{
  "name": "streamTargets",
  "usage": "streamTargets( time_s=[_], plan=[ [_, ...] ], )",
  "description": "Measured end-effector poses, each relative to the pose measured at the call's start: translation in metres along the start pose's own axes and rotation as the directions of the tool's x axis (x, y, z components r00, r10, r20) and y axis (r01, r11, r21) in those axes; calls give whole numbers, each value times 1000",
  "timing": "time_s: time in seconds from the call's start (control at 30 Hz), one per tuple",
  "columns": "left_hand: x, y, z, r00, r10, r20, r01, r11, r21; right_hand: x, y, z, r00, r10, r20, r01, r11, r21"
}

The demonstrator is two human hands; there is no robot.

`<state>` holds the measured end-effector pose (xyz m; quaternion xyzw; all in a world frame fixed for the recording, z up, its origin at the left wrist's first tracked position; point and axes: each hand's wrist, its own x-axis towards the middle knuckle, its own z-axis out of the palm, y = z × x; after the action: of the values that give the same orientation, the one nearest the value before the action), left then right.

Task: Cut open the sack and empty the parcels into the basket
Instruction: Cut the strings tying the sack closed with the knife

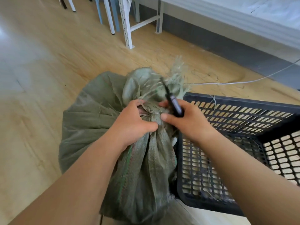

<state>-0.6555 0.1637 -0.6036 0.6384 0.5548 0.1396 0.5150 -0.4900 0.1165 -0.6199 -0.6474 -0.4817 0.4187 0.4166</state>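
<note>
A grey-green woven sack point(90, 120) stands on the wooden floor, its neck bunched and tied, with frayed fibres sticking out above. My left hand point(134, 124) grips the gathered neck from the left. My right hand point(186, 120) presses on the neck from the right and holds a black cutter point(173, 103), its thin blade pointing up and away over the frayed top. The black plastic lattice basket point(243, 101) sits directly right of the sack, touching it. No parcels are visible; the sack hides them.
White metal shelf legs point(128, 30) and chair legs point(110, 17) stand at the back. A grey skirting and a white wall run along the upper right. A white cable point(243, 82) lies on the floor behind the basket. Open wooden floor point(40, 78) stretches to the left.
</note>
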Motion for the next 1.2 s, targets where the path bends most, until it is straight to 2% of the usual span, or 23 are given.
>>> streamTargets(
  time_s=[0.07, 0.1, 0.13, 0.17, 0.2, 0.23, 0.27, 0.3, 0.33, 0.37, 0.43, 0.5, 0.6, 0.67, 0.7, 0.77, 0.83, 0.9, 1.0, 1.2],
  plan=[
    [-5, 10, -5, 1000, -16, -15, 18, 988, 153, 0, 3, 1, 988, 44, -145, -32, 996, 84],
    [-7, 15, -9, 998, 12, -65, 7, 962, 273, 0, 4, 1, 984, 59, -169, -42, 994, 105],
    [-11, 22, -14, 985, 84, -150, -17, 917, 399, 0, 4, 2, 983, 73, -166, -52, 990, 128],
    [-15, 30, -17, 942, 210, -261, -55, 865, 498, 1, 4, 2, 984, 92, -151, -67, 985, 158],
    [-20, 37, -19, 851, 368, -374, -114, 825, 553, 1, 4, 2, 984, 111, -139, -84, 978, 191],
    [-25, 45, -18, 722, 522, -454, -212, 792, 572, 1, 3, 1, 983, 131, -132, -99, 969, 225],
    [-29, 52, -15, 606, 642, -470, -328, 739, 588, 1, 3, 1, 981, 148, -128, -109, 957, 269],
    [-30, 55, -10, 560, 720, -410, -423, 674, 605, 0, 3, 1, 980, 160, -119, -114, 939, 325],
    [-28, 55, -4, 586, 754, -298, -482, 620, 619, 0, 3, 0, 981, 163, -103, -113, 918, 381],
    [-25, 51, 3, 652, 736, -181, -503, 599, 622, -1, 3, 0, 984, 159, -83, -110, 900, 422],
    [-17, 35, 10, 800, 600, -16, -480, 656, 582, -1, 2, -2, 987, 151, -51, -112, 884, 454],
    [-10, 22, 8, 867, 494, 69, -463, 745, 479, 1, 0, -7, 987, 153, -45, -116, 881, 459],
    [-4, 14, 8, 879, 470, 82, -446, 749, 490, 2, -9, -15, 992, 112, -54, -77, 895, 439],
    [-1, 10, 10, 877, 479, -22, -403, 761, 508, 1, -16, -18, 994, 72, -86, -32, 917, 396],
    [1, 7, 12, 879, 469, -82, -364, 774, 518, -1, -18, -18, 989, 49, -139, -4, 951, 308],
    [4, 0, 13, 897, 412, -161, -267, 795, 544, -5, -20, -17, 963, -49, -264, 51, 999, 1],
    [8, -1, 16, 893, 408, -190, -247, 797, 551, -10, -24, -11, 959, -133, -252, 95, 983, -157],
    [8, 3, 20, 875, 444, -195, -280, 790, 546, -15, -24, 0, 972, -130, -198, 86, 973, -214],
    [7, 5, 25, 876, 449, -178, -284, 777, 563, -16, -19, 9, 970, -92, -224, 23, 957, -290],
    [5, 6, 25, 862, 468, -197, -264, 744, 614, -15, -19, 3, 968, -39, -250, -22, 971, -237]
  ],
)
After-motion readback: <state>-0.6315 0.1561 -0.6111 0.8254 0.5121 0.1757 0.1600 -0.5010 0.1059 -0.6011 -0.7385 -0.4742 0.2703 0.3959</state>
